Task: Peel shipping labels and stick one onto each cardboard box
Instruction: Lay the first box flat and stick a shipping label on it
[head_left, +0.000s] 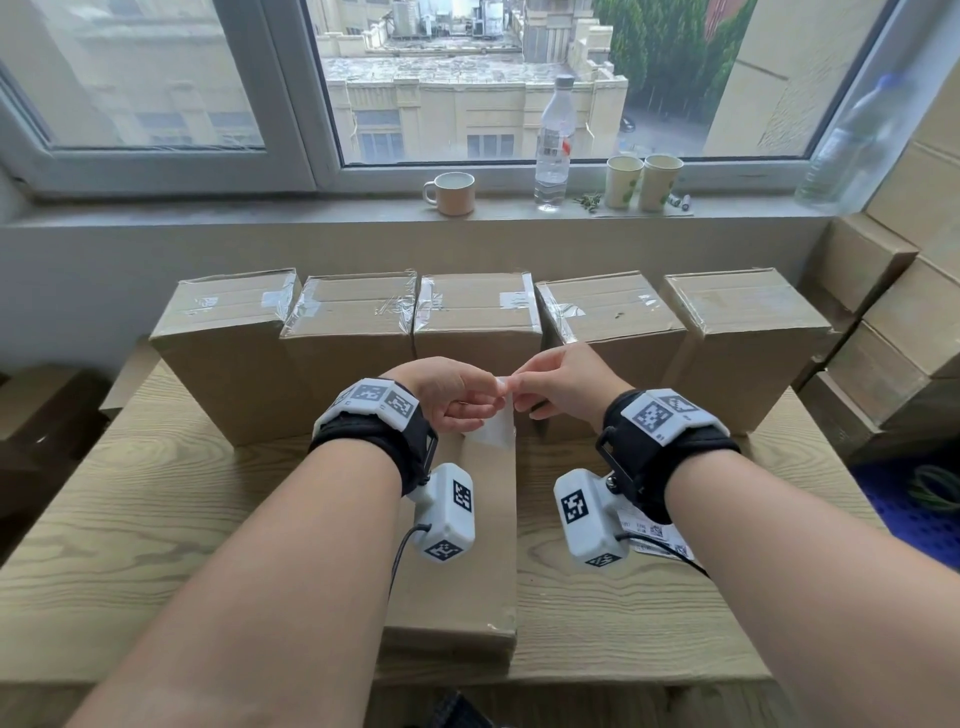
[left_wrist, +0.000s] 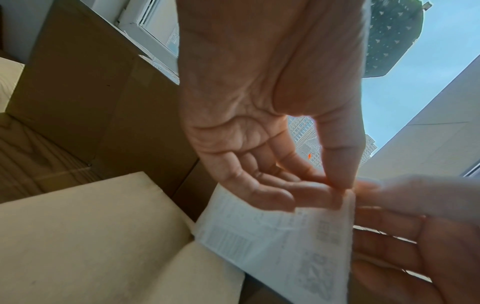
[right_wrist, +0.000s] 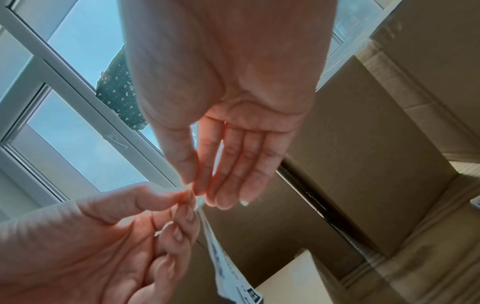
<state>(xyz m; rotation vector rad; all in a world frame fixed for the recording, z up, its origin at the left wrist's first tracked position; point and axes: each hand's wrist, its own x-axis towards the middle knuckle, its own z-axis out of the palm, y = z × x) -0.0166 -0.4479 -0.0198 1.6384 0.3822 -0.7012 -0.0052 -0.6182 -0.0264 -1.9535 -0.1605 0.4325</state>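
Note:
A white shipping label (head_left: 493, 428) hangs between my hands above a flat cardboard box (head_left: 457, 571) lying on the wooden table. My left hand (head_left: 467, 400) pinches the label's top corner between thumb and fingertips; in the left wrist view the printed label (left_wrist: 285, 236) hangs below my left hand (left_wrist: 337, 185). My right hand (head_left: 524, 389) pinches the same corner from the other side, thumb against forefinger, seen in the right wrist view as my right hand (right_wrist: 193, 185) holding the label (right_wrist: 223, 261). Several taped cardboard boxes (head_left: 478, 317) stand in a row behind.
More labels (head_left: 654, 538) lie on the table (head_left: 156, 545) under my right wrist. Stacked cartons (head_left: 893, 332) fill the right side. A mug (head_left: 452, 193), a water bottle (head_left: 555, 140) and two paper cups (head_left: 644, 182) stand on the windowsill.

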